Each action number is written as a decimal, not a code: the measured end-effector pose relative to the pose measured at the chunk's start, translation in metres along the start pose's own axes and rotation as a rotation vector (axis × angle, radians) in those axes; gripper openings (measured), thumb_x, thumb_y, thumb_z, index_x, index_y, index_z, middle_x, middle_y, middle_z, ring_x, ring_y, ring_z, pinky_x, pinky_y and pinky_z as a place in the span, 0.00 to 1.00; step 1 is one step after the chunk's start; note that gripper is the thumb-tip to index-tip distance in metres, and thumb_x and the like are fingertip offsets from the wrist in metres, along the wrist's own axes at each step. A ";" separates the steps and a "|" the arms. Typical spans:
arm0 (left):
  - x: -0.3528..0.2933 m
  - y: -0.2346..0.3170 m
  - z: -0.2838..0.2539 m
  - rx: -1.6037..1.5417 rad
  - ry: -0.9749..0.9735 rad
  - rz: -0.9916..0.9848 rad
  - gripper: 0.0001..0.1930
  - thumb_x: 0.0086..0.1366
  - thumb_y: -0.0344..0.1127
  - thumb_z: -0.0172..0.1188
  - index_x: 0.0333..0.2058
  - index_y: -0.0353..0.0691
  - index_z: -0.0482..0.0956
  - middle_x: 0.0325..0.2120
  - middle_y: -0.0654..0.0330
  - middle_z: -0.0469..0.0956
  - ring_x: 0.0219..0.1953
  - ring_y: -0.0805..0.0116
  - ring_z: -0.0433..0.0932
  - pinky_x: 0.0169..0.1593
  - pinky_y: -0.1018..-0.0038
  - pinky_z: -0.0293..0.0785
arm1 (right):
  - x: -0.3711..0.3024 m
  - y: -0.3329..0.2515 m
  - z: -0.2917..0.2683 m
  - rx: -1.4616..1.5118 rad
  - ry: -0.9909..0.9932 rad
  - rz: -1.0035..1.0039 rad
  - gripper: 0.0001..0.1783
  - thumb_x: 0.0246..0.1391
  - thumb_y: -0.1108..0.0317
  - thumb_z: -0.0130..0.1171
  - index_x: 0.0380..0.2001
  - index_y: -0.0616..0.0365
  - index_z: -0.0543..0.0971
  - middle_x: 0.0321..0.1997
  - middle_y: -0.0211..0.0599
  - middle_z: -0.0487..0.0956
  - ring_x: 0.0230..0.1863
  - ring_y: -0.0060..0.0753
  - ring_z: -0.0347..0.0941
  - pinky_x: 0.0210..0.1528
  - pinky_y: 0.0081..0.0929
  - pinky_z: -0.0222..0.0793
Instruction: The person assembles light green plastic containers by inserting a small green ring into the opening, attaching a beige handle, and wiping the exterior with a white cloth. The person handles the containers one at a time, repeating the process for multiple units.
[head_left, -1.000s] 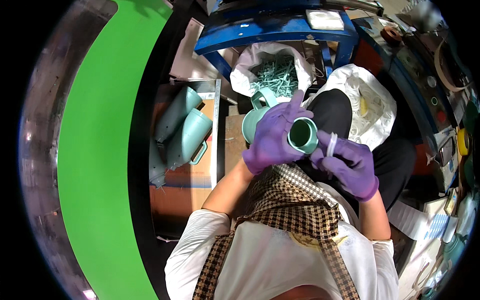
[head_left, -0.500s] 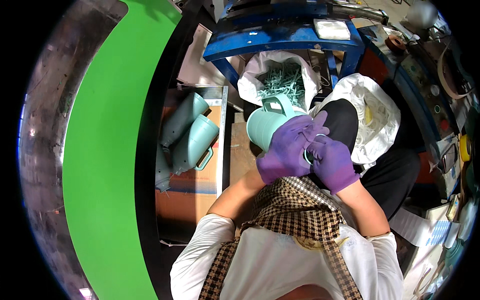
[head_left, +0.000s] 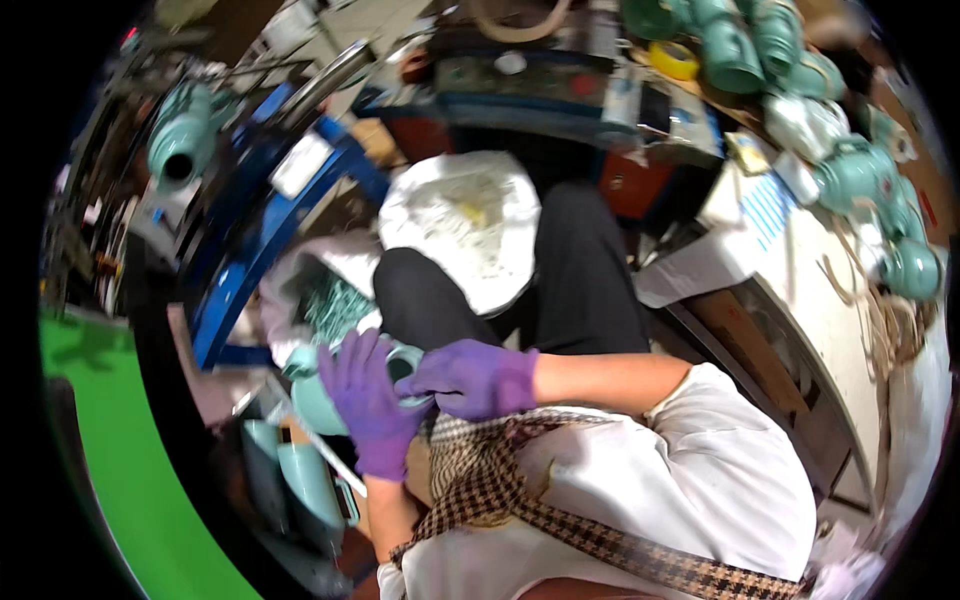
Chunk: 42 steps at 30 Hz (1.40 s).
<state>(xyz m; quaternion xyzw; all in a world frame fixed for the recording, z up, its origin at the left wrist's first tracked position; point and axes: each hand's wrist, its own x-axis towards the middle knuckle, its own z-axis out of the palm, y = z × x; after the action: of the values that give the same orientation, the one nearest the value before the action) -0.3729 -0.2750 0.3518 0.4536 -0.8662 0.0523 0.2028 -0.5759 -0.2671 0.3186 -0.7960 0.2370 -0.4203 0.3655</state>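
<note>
A mint-green plastic jug (head_left: 315, 405) lies on its side by my lap, its round mouth turned toward my right hand. My left hand (head_left: 370, 400), in a purple glove, lies over the jug's body with its fingers stretched along it, steadying it. At the rim of the mouth is my gloved right hand (head_left: 475, 380), its fingers closed. Whatever is pinched in them is hidden and blurred. A white sack of thin green trimmings (head_left: 335, 305) stands just beyond the jug. Two similar jugs (head_left: 310, 485) lie in a carton at my lower left.
Ahead of my knees stands a white sack (head_left: 510, 250) holding pale loose scraps. A blue metal stand (head_left: 220, 295) is at the left, beside a green surface (head_left: 150, 470). On the right, a white table (head_left: 810, 290) bears cords and green flasks (head_left: 910, 268). A machine bench (head_left: 530, 90) stands behind.
The view has swung to the right, bringing the white table and green flasks into sight. Both hands stay at the jug, with the right fingers at its mouth.
</note>
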 end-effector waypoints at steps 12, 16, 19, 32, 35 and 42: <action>-0.048 0.047 0.003 0.247 -0.164 0.835 0.20 0.62 0.45 0.61 0.54 0.66 0.77 0.58 0.81 0.72 0.54 0.77 0.74 0.52 0.52 0.69 | -0.387 -0.014 -0.257 -1.261 1.140 1.024 0.15 0.49 0.62 0.72 0.38 0.57 0.87 0.42 0.41 0.83 0.46 0.43 0.79 0.53 0.34 0.73; -0.041 0.044 0.003 0.220 -0.202 0.860 0.20 0.64 0.42 0.57 0.56 0.67 0.77 0.60 0.80 0.71 0.58 0.80 0.72 0.53 0.56 0.69 | -0.390 0.003 -0.258 -0.939 1.397 1.018 0.12 0.46 0.64 0.73 0.33 0.58 0.87 0.37 0.40 0.82 0.43 0.41 0.78 0.51 0.35 0.73; -0.055 0.034 0.007 0.170 -0.279 0.783 0.22 0.65 0.40 0.55 0.59 0.67 0.75 0.64 0.77 0.69 0.62 0.81 0.69 0.56 0.60 0.67 | -0.349 -0.009 -0.235 -1.465 1.141 0.705 0.07 0.48 0.69 0.72 0.29 0.59 0.85 0.38 0.39 0.79 0.46 0.39 0.76 0.50 0.33 0.71; -0.088 0.020 0.039 1.627 0.284 1.154 0.32 0.74 0.42 0.54 0.69 0.33 0.56 0.68 0.50 0.60 0.71 0.59 0.58 0.74 0.69 0.56 | 0.058 0.053 -0.124 0.021 0.287 0.506 0.11 0.55 0.63 0.69 0.29 0.61 0.82 0.26 0.34 0.78 0.35 0.28 0.72 0.41 0.29 0.68; -0.089 0.024 0.018 0.307 -0.094 0.788 0.31 0.67 0.42 0.62 0.67 0.45 0.65 0.62 0.51 0.66 0.67 0.64 0.62 0.67 0.64 0.68 | 0.072 0.047 -0.102 -0.157 0.285 0.484 0.13 0.46 0.61 0.74 0.27 0.57 0.82 0.38 0.37 0.78 0.40 0.31 0.73 0.42 0.31 0.69; -0.126 0.023 -0.004 -1.086 -0.022 -0.653 0.34 0.58 0.42 0.70 0.63 0.49 0.71 0.61 0.46 0.65 0.62 0.43 0.64 0.61 0.48 0.68 | 0.093 0.117 -0.088 0.106 0.411 0.423 0.42 0.52 0.57 0.73 0.65 0.63 0.67 0.60 0.44 0.73 0.58 0.33 0.71 0.63 0.30 0.66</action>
<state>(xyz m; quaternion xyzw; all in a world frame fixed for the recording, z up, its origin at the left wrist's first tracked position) -0.3267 -0.1644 0.3076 0.5273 -0.5882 -0.4639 0.4009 -0.6087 -0.4373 0.3069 -0.6070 0.4446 -0.4988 0.4303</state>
